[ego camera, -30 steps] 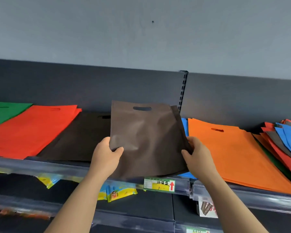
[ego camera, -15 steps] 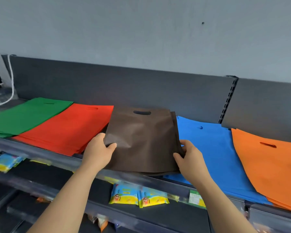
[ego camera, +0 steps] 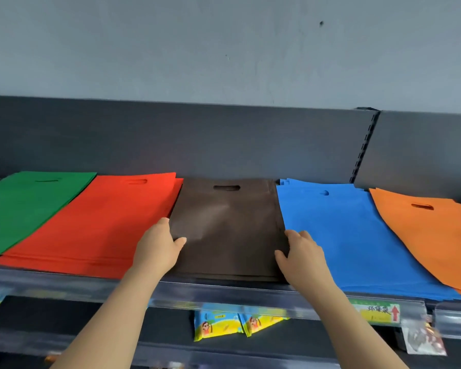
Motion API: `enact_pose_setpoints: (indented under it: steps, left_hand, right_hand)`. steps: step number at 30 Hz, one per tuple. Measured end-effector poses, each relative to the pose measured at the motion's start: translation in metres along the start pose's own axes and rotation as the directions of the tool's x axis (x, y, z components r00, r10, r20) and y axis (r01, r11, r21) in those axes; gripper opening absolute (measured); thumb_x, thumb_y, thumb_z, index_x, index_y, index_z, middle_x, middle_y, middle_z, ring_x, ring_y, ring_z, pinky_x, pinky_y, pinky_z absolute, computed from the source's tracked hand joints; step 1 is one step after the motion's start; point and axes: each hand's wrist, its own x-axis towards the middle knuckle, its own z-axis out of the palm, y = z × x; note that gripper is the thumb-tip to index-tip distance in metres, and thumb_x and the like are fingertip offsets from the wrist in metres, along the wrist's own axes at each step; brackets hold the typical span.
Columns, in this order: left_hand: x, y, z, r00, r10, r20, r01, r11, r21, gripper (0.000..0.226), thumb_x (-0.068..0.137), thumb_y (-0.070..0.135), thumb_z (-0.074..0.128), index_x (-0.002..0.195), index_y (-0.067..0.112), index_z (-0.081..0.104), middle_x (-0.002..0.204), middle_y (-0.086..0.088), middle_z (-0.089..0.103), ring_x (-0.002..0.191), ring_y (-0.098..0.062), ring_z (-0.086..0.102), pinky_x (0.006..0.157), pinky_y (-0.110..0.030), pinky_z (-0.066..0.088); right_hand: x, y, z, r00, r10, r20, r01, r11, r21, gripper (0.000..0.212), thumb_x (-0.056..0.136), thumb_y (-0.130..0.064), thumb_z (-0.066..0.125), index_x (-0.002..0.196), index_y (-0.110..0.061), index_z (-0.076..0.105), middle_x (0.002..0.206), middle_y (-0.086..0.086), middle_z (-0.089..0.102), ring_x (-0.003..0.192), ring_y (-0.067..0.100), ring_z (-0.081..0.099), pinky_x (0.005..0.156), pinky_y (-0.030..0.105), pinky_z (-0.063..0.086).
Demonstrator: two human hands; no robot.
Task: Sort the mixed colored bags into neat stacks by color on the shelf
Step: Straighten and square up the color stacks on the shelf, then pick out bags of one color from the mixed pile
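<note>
The brown bag (ego camera: 228,225) lies flat on the brown stack, between the red stack (ego camera: 109,222) and the blue stack (ego camera: 357,235) on the shelf (ego camera: 224,291). My left hand (ego camera: 159,249) pinches its left edge, with the thumb on top. At the right edge my right hand (ego camera: 300,255) grips the bag, its thumb on the brown fabric and its fingers curled at the border with the blue stack. A green stack (ego camera: 24,206) is at the far left and an orange stack (ego camera: 431,233) at the far right.
A dark back panel (ego camera: 224,139) rises behind the stacks, with a slotted upright (ego camera: 362,150) at the right. A clear price rail with a green label (ego camera: 378,312) runs along the shelf front. Yellow snack packets (ego camera: 232,324) lie on the lower shelf.
Both hands have lowered the brown bag from tilted up to flat on the brown stack. The view has swung left, so the mixed pile at the far right is out of sight.
</note>
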Motion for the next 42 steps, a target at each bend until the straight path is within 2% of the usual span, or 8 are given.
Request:
enact_pose_setpoints:
  steps: [7,12,22,27,33,36,40,42]
  left_hand:
    - [0.002,0.010,0.005,0.979,0.189,-0.075,-0.167,0.957,0.238,0.043,0.091,0.029,0.060,0.128,0.011,0.050,0.126,-0.010,0.051,0.113,-0.032,0.049,0.091,-0.039,0.040]
    - [-0.011,0.046,0.007,0.931,0.351,-0.100,-0.346,0.936,0.063,0.034,0.092,0.029,0.057,0.122,0.014,0.059,0.116,-0.006,0.061,0.105,-0.027,0.054,0.087,-0.037,0.044]
    - [-0.066,0.148,0.046,0.807,0.591,-0.001,-0.589,0.805,-0.075,0.042,0.097,0.037,0.047,0.136,0.022,0.049,0.127,0.007,0.055,0.117,-0.011,0.048,0.094,-0.024,0.040]
    - [-0.094,0.205,0.083,0.762,0.644,0.068,-0.636,0.764,-0.112,0.044,0.097,0.040,0.045,0.137,0.020,0.048,0.131,0.006,0.054,0.121,-0.013,0.045,0.097,-0.025,0.037]
    - [-0.135,0.293,0.129,0.743,0.663,0.087,-0.645,0.745,-0.167,0.044,0.097,0.040,0.045,0.136,0.020,0.048,0.131,0.006,0.054,0.123,-0.012,0.045,0.099,-0.025,0.038]
    - [-0.156,0.339,0.149,0.735,0.673,0.077,-0.648,0.732,-0.210,0.043,0.097,0.039,0.047,0.134,0.018,0.050,0.130,0.004,0.055,0.121,-0.013,0.047,0.097,-0.025,0.039]
    - [-0.180,0.398,0.176,0.729,0.681,0.072,-0.649,0.721,-0.244,0.041,0.096,0.038,0.048,0.133,0.019,0.052,0.128,0.004,0.056,0.119,-0.013,0.049,0.096,-0.027,0.043]
    - [-0.189,0.424,0.191,0.718,0.690,0.092,-0.655,0.715,-0.246,0.040,0.096,0.037,0.048,0.131,0.019,0.054,0.127,0.003,0.057,0.117,-0.014,0.050,0.096,-0.029,0.044]
  right_hand:
    - [0.000,0.001,-0.006,0.998,-0.031,-0.060,0.028,0.998,-0.055,0.039,0.094,-0.032,0.049,0.128,-0.012,0.051,0.128,0.004,0.050,0.115,0.023,0.047,0.098,0.032,0.039]
    - [-0.004,0.015,-0.026,0.990,-0.016,-0.143,0.008,0.999,-0.052,0.039,0.097,-0.028,0.046,0.130,-0.008,0.051,0.132,0.004,0.052,0.119,0.023,0.049,0.098,0.031,0.039]
    - [-0.040,0.097,-0.070,0.962,0.107,-0.251,-0.126,0.990,-0.060,0.042,0.096,-0.026,0.048,0.135,-0.009,0.047,0.138,0.002,0.050,0.123,0.023,0.048,0.102,0.031,0.037]
    - [-0.056,0.162,-0.095,0.948,0.187,-0.259,-0.212,0.974,-0.074,0.033,0.094,-0.026,0.049,0.119,-0.005,0.055,0.125,0.007,0.058,0.109,0.027,0.054,0.093,0.036,0.044]
    - [-0.069,0.257,-0.142,0.940,0.208,-0.269,-0.235,0.969,-0.072,0.046,0.096,-0.030,0.048,0.138,-0.011,0.045,0.143,0.002,0.046,0.127,0.022,0.046,0.105,0.032,0.037]
    - [-0.073,0.308,-0.170,0.925,0.233,-0.301,-0.270,0.959,-0.088,0.043,0.096,-0.028,0.050,0.133,-0.007,0.050,0.136,0.005,0.052,0.122,0.024,0.050,0.102,0.034,0.041]
    - [-0.074,0.373,-0.197,0.907,0.261,-0.329,-0.317,0.940,-0.128,0.021,0.093,-0.021,0.050,0.101,-0.004,0.061,0.100,0.008,0.063,0.094,0.029,0.058,0.081,0.037,0.048]
    - [-0.073,0.405,-0.205,0.907,0.276,-0.319,-0.337,0.929,-0.154,0.016,0.093,-0.018,0.046,0.080,-0.011,0.053,0.081,0.002,0.056,0.078,0.027,0.054,0.067,0.033,0.041]
